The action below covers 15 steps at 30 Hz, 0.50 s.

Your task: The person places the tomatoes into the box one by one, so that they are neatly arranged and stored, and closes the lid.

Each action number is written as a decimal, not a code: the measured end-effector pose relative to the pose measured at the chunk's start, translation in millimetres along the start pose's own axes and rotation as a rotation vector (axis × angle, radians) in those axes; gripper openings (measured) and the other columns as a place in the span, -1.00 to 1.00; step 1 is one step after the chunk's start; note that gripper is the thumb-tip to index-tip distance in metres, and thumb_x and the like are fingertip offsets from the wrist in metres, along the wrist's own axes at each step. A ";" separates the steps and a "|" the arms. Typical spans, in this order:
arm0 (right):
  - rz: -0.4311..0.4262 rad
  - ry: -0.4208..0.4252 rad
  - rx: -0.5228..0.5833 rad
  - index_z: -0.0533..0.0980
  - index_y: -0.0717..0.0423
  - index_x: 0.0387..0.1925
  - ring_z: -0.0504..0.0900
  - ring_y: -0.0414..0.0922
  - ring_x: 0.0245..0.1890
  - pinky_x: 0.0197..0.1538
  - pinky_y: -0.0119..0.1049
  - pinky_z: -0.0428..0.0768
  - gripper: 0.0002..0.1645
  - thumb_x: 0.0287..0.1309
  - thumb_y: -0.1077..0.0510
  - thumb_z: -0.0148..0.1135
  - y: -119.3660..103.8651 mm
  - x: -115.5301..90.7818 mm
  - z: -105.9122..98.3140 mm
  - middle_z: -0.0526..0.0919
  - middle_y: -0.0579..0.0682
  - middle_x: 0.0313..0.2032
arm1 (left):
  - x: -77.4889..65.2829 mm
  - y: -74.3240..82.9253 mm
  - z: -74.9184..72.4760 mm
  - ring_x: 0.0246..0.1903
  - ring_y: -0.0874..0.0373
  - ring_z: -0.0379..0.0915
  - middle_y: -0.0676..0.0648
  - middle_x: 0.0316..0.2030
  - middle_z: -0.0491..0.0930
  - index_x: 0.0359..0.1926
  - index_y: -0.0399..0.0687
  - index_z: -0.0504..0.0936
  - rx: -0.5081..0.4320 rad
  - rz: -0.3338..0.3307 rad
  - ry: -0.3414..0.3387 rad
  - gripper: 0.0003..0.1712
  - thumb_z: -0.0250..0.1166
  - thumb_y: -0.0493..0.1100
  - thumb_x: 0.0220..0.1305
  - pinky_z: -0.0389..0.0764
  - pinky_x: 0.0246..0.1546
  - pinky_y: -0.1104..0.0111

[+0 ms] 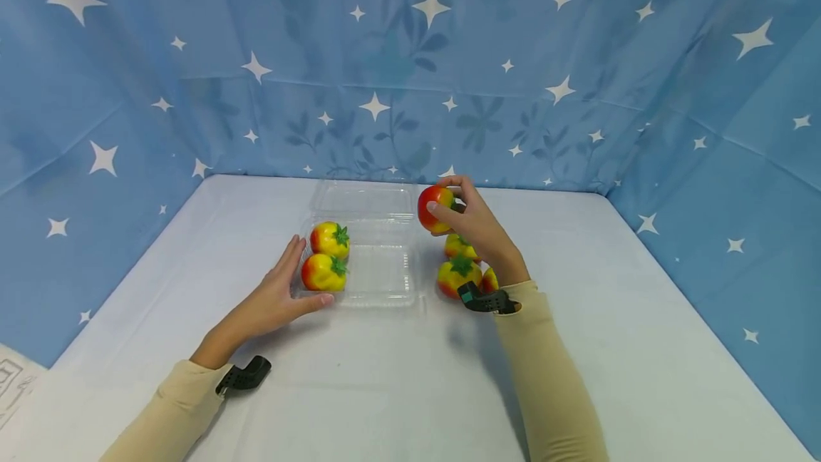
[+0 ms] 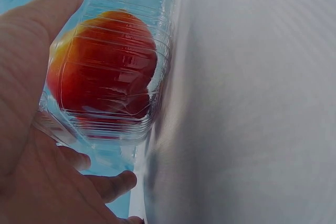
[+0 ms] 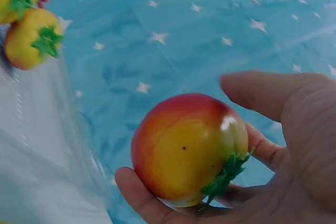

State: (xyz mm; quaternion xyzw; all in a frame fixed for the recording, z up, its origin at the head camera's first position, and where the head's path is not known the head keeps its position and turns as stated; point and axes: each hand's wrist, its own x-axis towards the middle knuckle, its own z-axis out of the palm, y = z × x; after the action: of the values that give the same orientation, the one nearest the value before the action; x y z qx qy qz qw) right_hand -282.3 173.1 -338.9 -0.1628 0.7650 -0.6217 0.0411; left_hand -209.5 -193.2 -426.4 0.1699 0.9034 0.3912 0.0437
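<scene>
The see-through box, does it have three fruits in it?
No, the head view shows just two fruits in the see-through box, on the side near the left hand.

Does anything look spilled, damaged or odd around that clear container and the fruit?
Nothing looks spilled or askew: the clear container stands open with two fruits inside. The main oddity is a small dark speck on the held fruit in the right hand; I can't tell whether it's a mark or a hole.
</scene>
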 end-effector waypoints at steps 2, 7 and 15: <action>-0.017 -0.017 -0.002 0.22 0.10 0.43 0.59 0.17 0.20 0.11 0.04 0.74 -0.37 0.52 0.13 0.29 0.6 1.8 8.8 0.35 0.19 0.35 | 0.7 0.4 -0.3 0.63 -0.43 -0.35 -0.29 0.71 -0.41 0.73 -0.24 -0.28 0.000 0.005 0.000 0.42 0.46 0.31 0.32 -0.09 0.44 -0.48; -0.018 -0.027 -0.067 0.24 0.04 0.44 0.55 0.14 0.24 0.19 0.05 0.67 -0.36 0.49 0.14 0.29 -2.3 3.4 32.4 0.35 0.12 0.39 | 1.5 0.6 -0.4 0.63 -0.42 -0.33 -0.28 0.71 -0.41 0.73 -0.23 -0.27 0.006 0.010 0.002 0.41 0.46 0.30 0.32 -0.08 0.45 -0.47; -0.009 -0.061 -0.188 0.21 0.00 0.63 0.42 0.12 0.37 0.38 0.00 0.55 -0.18 0.47 0.15 0.30 2.3 10.3 66.2 0.28 0.13 0.51 | -0.3 2.8 -0.3 0.63 -0.42 -0.33 -0.28 0.71 -0.41 0.73 -0.23 -0.28 0.005 -0.008 -0.001 0.42 0.47 0.31 0.31 -0.08 0.46 -0.45</action>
State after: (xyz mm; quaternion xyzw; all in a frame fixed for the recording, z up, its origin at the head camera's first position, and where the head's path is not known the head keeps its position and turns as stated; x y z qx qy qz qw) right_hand -274.9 108.3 -354.4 -0.1885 0.8175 -0.5423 0.0461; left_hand -208.5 -191.7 -424.2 0.1667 0.9051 0.3886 0.0452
